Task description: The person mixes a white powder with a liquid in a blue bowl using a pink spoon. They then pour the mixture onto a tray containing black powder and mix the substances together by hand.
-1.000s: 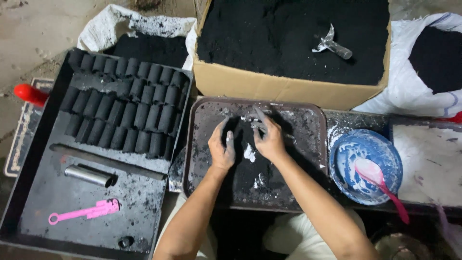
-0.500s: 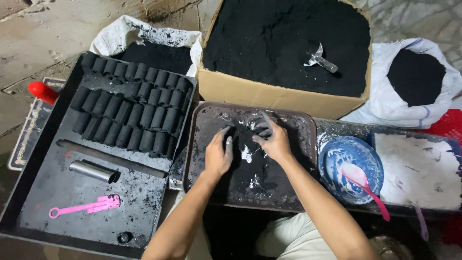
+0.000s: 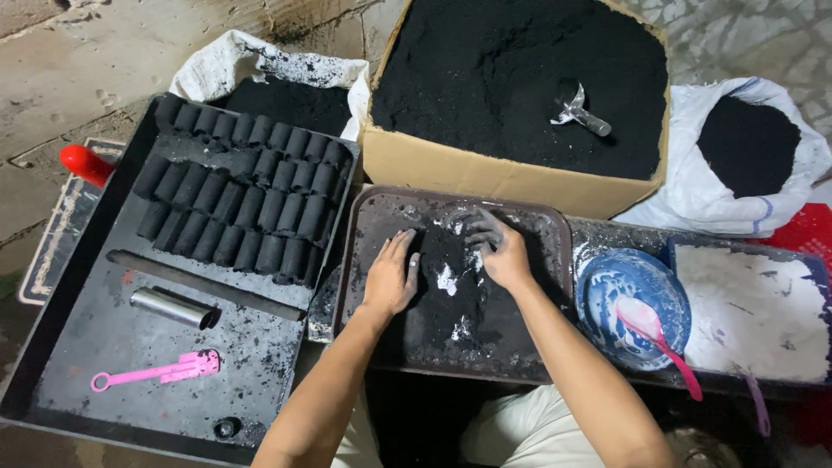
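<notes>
Clearly, both hands are down in the shallow dark tray (image 3: 555,260) directly in front of the person, working a low heap of black powder (image 3: 442,299) streaked with white flecks (image 3: 446,279). The left hand (image 3: 390,276) lies flat, palm down, its fingers (image 3: 400,250) straight and close together against the left edge of the heap; the right hand (image 3: 501,251) is cupped over the heap's upper end, its blackened fingers (image 3: 481,236) curled and raking into it. Neither hand pinches or lifts anything. By the look of it the powder is loose, light and crumbly, with no stiffness of its own, so it likely handles best scooped or pressed between cupped palms from both sides, since it would spill from a fingertip grip and smear whatever it touches. Behind the tray stands a cardboard box (image 3: 485,169) filled with the same black powder, a metal scoop (image 3: 579,113) resting on it. To the left, a large black tray (image 3: 69,347) carries rows of dark pressed cylinders (image 3: 238,204), a metal tube (image 3: 173,308) and a pink tool (image 3: 156,373). To the right sits a blue bowl (image 3: 607,286) with a pink spoon (image 3: 659,334).
</notes>
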